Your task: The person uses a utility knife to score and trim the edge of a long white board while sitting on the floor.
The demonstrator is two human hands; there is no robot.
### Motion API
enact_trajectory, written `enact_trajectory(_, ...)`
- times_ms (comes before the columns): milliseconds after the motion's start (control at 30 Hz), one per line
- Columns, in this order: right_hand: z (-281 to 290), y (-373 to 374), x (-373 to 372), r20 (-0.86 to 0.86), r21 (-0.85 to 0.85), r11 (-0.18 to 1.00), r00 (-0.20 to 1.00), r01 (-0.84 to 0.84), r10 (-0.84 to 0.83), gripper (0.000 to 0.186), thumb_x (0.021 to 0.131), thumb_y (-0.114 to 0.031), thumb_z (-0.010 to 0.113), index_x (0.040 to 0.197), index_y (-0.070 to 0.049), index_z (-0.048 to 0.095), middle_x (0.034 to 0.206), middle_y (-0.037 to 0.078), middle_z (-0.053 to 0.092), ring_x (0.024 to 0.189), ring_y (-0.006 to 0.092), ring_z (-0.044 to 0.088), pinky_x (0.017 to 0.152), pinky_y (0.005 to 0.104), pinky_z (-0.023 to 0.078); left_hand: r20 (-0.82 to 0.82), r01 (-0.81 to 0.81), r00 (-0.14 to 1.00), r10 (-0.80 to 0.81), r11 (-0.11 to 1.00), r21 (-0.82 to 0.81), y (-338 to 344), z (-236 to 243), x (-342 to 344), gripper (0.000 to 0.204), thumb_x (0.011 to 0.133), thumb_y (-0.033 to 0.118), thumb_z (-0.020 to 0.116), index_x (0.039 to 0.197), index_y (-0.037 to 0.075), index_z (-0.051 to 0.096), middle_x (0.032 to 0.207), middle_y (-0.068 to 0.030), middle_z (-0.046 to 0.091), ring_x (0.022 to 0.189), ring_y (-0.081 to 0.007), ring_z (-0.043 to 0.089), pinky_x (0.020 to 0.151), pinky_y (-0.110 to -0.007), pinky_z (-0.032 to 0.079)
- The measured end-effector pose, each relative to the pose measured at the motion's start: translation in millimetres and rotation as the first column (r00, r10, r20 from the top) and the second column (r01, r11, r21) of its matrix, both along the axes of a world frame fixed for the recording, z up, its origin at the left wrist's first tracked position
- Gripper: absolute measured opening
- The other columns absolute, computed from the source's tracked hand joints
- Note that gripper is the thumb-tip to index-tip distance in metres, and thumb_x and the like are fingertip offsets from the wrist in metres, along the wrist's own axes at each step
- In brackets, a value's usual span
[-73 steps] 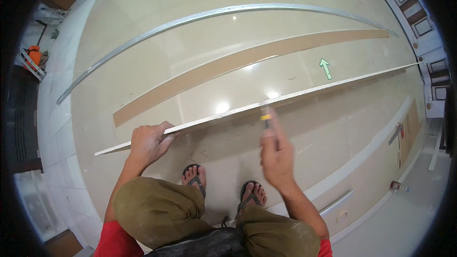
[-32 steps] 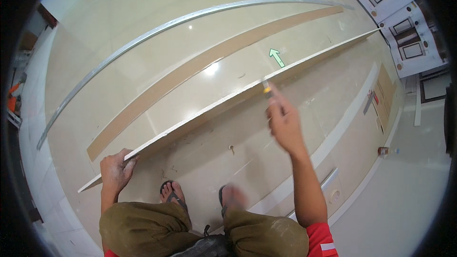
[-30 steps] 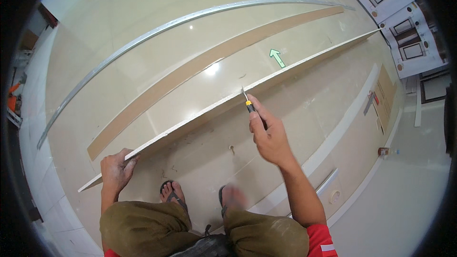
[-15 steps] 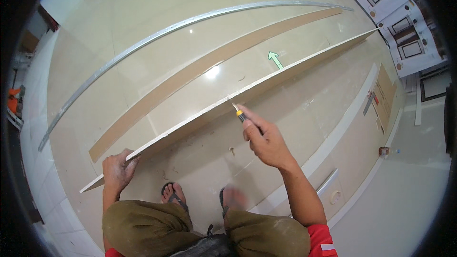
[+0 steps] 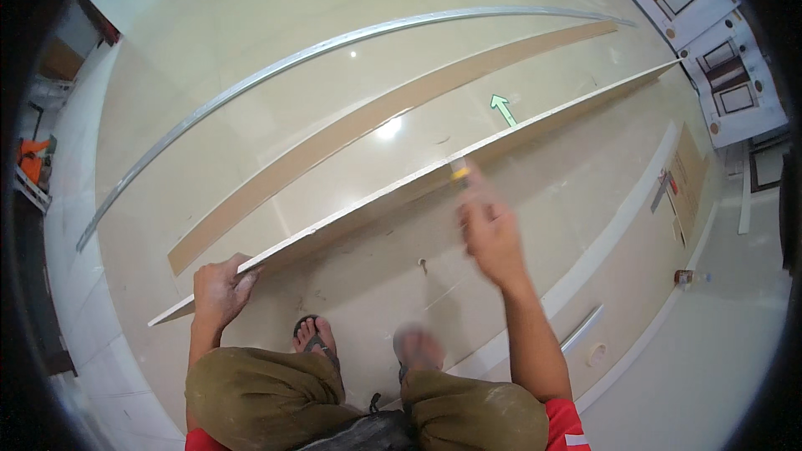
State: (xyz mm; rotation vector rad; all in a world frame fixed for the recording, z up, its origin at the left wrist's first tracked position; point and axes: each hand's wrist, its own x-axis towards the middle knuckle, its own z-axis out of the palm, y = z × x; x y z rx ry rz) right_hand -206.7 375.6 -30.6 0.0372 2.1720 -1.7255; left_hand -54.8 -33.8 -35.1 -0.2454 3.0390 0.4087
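Note:
A long plasterboard strip (image 5: 393, 193) stands tilted on edge across the floor, its rough white edge upward and its tan face toward me. Near its left end my left hand (image 5: 220, 291) is closed over that edge, thumb on the near side and fingers mostly hidden behind it. My right hand (image 5: 493, 234), smeared by motion, is wrapped round a utility knife (image 5: 460, 173) with a yellow and dark handle. The knife's tip is at the board's top edge, right of its middle; blur hides whether it touches.
Beyond the board lie a narrow tan strip (image 5: 334, 140) and a long metal channel (image 5: 322, 46). To the right are a tape roll (image 5: 596, 355), a metal bar (image 5: 582, 327), a bottle (image 5: 685, 276) and cardboard (image 5: 692, 175). My sandalled feet (image 5: 316, 338) are close to the board.
My right hand and the knife have moved right and slightly up along the board's edge. My left hand keeps its hold on the board. The whole view has shifted a little.

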Motion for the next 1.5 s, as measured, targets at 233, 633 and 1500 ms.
enact_trajectory(233,-11.9,-40.7,40.1,-0.272,-0.017,0.979,0.943,-0.205,0.193,0.051,0.113,-0.022,0.053,0.159,0.002,0.049,0.153,0.027,0.06,0.146,0.0337,0.056,0.12,0.0409,0.041,0.0,0.024,1.0,-0.024,1.0,-0.02,5.7,-5.3,-4.0,0.019,0.092,0.033,0.082,0.1,0.017,0.079,0.07,-0.0124,0.073,0.066,-0.0378,0.07,0.064,-0.047,0.053)
enact_trajectory(633,-20.4,-49.2,46.3,-0.232,0.015,1.0,0.972,-0.025,0.028,0.051,0.115,-0.023,0.051,0.161,-0.004,0.049,0.096,0.006,0.071,0.068,0.0121,0.047,0.068,0.0335,0.048,0.033,0.009,0.999,-0.009,1.0,-0.009,1.4,-0.3,-3.2,0.019,0.092,0.035,0.082,0.1,0.018,0.08,0.073,-0.014,0.073,0.069,-0.0388,0.07,0.066,-0.048,0.054)
enact_trajectory(1500,20.0,47.5,68.2,0.231,-0.106,0.992,0.969,-0.067,0.09,0.059,0.105,-0.02,0.072,0.159,-0.007,0.053,0.101,0.007,0.073,0.075,0.008,0.062,0.066,0.0251,0.05,0.079,0.402,0.894,-0.442,0.867,0.293,115.6,2.1,-152.1,0.037,0.102,0.035,0.068,0.119,0.002,0.072,0.098,-0.0275,0.074,0.092,-0.0443,0.072,0.082,-0.054,0.054)
